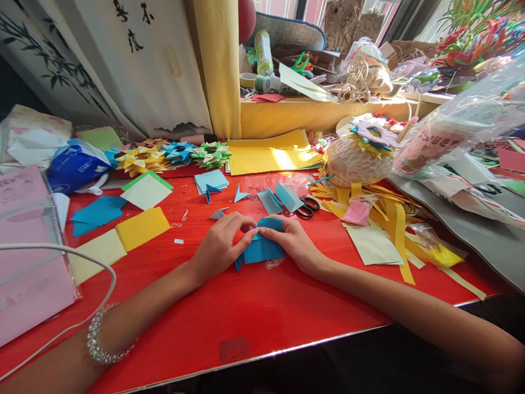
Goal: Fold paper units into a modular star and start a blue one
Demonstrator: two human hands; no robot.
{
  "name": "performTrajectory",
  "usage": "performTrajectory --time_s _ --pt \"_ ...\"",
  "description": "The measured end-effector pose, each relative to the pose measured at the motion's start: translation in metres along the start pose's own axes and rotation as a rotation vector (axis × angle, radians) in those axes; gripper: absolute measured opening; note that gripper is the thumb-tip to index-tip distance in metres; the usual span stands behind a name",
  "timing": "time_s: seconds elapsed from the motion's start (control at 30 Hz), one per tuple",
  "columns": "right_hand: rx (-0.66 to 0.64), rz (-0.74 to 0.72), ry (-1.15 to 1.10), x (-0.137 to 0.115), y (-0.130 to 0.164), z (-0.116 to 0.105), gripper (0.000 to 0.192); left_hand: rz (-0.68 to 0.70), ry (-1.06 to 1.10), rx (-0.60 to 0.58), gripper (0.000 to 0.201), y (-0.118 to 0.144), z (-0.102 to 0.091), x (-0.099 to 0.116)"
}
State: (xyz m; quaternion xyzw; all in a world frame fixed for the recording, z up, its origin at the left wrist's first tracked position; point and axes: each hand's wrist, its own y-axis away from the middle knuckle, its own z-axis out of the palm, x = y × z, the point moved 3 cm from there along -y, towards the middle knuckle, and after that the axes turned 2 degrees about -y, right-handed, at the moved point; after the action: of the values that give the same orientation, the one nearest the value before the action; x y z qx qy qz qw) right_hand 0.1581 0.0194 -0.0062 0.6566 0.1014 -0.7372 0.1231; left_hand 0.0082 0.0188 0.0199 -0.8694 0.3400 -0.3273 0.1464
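Note:
A sheet of blue paper (264, 249) with a crease across it is held between my two hands over the red table. My left hand (223, 238) pinches its upper left edge between thumb and fingers. From the other side my right hand (297, 243) grips it, thumb on top and fingers partly hidden behind. Just beyond lie small folded blue pieces (241, 193), two light blue folded sheets (289, 197) and black-handled scissors (308, 207). A pointed bit of blue paper shows under the sheet's lower left corner.
Light blue squares (211, 180), blue sheets (98, 213) and a yellow sheet (143, 228) lie to the left. Folded paper stars (143, 158) line the back. Yellow strips (397, 235) spread at right. A white cable (110, 279) crosses near my left forearm. The red table (197, 334) ends in front.

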Motion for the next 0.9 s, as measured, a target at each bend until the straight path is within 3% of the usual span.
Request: performTrajectory --time_s 0.23,0.47,0.6,0.77,0.9 --pt "-0.034 0.031 0.183 0.004 0.002 0.000 0.029 -0.091 0.106 -0.035 0.017 -0.005 -0.002 -0.003" --pt "-0.038 0.052 0.100 0.003 0.001 0.002 0.026 -0.201 0.152 0.001 0.019 -0.004 -0.003 -0.006" --pt "-0.081 0.050 0.074 0.002 0.001 0.003 0.025 -0.275 0.210 -0.036 0.023 -0.005 -0.002 -0.010" --pt "-0.128 0.083 0.062 0.002 0.000 0.003 0.024 -0.289 0.251 -0.042 0.026 -0.006 -0.001 -0.013" --pt "-0.094 0.093 -0.021 0.000 -0.002 0.002 0.022 -0.311 0.291 -0.059 0.026 -0.006 0.000 -0.014"
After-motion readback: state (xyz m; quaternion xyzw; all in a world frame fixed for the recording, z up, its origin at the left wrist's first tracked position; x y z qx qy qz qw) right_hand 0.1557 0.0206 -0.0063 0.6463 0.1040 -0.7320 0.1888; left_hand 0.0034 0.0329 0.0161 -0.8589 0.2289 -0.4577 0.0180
